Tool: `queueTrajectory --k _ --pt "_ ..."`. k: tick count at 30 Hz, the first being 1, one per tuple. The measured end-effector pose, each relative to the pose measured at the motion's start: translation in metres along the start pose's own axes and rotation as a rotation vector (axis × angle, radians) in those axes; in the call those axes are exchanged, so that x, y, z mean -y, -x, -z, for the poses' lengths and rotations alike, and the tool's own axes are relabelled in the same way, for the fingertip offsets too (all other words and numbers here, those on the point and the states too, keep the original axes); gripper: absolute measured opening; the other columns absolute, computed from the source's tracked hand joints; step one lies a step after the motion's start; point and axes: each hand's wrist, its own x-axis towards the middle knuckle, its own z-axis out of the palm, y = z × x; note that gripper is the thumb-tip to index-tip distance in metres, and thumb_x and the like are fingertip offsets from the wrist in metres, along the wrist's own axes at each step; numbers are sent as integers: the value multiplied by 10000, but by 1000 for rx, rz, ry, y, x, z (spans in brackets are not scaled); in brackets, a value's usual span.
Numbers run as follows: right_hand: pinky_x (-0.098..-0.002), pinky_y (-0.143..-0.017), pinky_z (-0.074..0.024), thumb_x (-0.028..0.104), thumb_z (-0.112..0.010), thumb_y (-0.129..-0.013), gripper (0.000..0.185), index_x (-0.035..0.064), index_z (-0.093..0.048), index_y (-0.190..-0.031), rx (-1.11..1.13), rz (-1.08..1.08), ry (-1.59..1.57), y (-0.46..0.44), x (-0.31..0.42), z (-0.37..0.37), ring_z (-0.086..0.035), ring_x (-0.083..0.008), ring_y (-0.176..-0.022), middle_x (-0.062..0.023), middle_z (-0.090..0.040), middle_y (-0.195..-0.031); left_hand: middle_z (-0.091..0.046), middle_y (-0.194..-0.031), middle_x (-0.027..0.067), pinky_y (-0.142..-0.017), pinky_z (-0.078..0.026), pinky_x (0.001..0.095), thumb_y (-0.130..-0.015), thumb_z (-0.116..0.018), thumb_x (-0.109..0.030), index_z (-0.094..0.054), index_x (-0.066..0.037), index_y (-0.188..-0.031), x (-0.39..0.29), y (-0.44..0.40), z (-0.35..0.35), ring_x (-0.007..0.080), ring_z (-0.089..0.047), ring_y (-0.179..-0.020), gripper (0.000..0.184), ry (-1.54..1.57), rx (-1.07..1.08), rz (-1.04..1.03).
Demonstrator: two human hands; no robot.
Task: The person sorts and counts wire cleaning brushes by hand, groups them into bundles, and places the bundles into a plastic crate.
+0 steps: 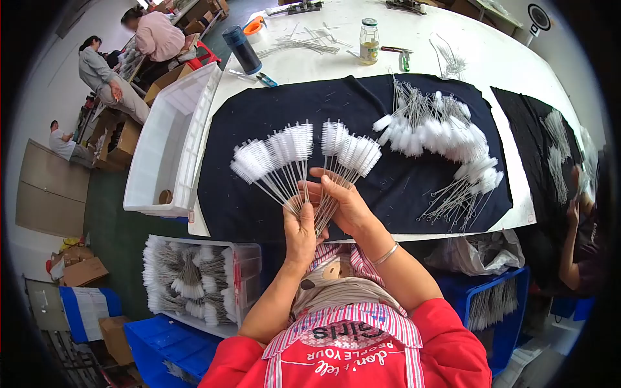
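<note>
Both my hands hold fanned bunches of white-bristled wire brushes over a dark cloth (259, 110). My left hand (300, 234) is closed round the wire stems of the left bunch of brushes (275, 154). My right hand (346, 205) grips the stems of the right bunch of brushes (351, 150), thumb on top. The stems of the two bunches come together low between my palms, where fingers partly hide them. To the right on the cloth lies a large curved heap of similar brushes (446, 132), with looped wire ends.
A white bin (138, 174) stands at the table's left. Below, a clear box (242, 278) and a blue crate (467, 294) hold brushes. Farther back are a glass jar (369, 45), a dark bottle (242, 50), orange tape (254, 27) and loose wires. Other people work at left and right.
</note>
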Motion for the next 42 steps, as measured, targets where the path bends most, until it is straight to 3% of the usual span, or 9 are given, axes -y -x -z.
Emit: queueTrajectory --k 7,11,15,17,25,31,35,38,42 --pt "-370 -800 -497 372 -708 -744 686 -28 -431 -1228 365 -241 149 13 0 12 -609 -253 -906 -161 -611 -959 -547 -610 65 -596 -456 292 -856 -583 -197 -551 -14 -745 -4 6 23 176 -571 -712 216 284 741 459" --pt "-323 -815 -473 396 -657 -793 617 -50 -468 -1174 262 -194 271 21 -3 20 -583 -224 -914 -190 -616 -956 -430 -535 -9 -434 -372 260 -852 -595 -247 -540 -66 -828 -22 8 28 97 -427 -443 191 434 565 698" --pt "-311 -825 -470 285 -654 -814 513 -58 -504 -1166 -4 82 1138 63 45 22 -597 -227 -967 -186 -618 -1042 -402 -542 -32 -360 -317 233 -862 -586 -326 -523 -54 -809 -34 -49 63 59 -364 -401 284 -375 52 236" --pt "-308 -747 -503 211 -683 -782 386 -19 -571 -1071 -57 303 1318 79 83 23 -640 -197 -851 -139 -658 -907 -594 -697 177 -572 -454 413 -843 -580 -380 -523 32 -862 -26 -96 110 332 -597 -629 417 -1147 -222 -351" --pt "-353 -724 -472 183 -673 -754 265 0 -626 -940 -457 827 1929 61 241 68 -609 -301 -813 -148 -643 -861 -603 -860 260 -729 -476 465 -814 -502 -563 -485 57 -934 -30 -157 149 409 -600 -820 632 -1805 -458 0" --pt "-412 -852 -400 296 -634 -782 304 49 -633 -959 -228 565 2224 11 291 105 -552 -283 -985 -98 -614 -1040 -601 -920 226 -738 -476 440 -721 -594 -602 -546 43 -906 -70 -152 89 375 -602 -868 673 -2009 -395 -147" --pt "-490 -912 -353 488 -544 -799 464 90 -639 -1016 -156 242 2328 -20 292 127 -487 -287 -1116 -102 -549 -1181 -639 -886 218 -788 -474 370 -741 -631 -501 -591 72 -987 -75 -192 -7 303 -626 -881 624 -1268 -87 -390" --pt "-452 -931 -345 511 -516 -811 558 35 -579 -1095 -241 -43 2316 -23 286 127 -457 -309 -1143 -126 -507 -1228 -646 -777 100 -654 -454 261 -777 -637 -404 -652 36 -916 -60 -223 -101 131 -585 -705 462 -775 286 -53" --pt "-444 -911 -353 420 -536 -815 480 -14 -562 -1016 -142 130 2253 -22 280 127 -467 -318 -1103 -182 -520 -1123 -637 -906 226 -724 -492 346 -724 -619 -493 -623 37 -1000 13 -289 -195 298 -628 -833 597 -1131 645 -94"
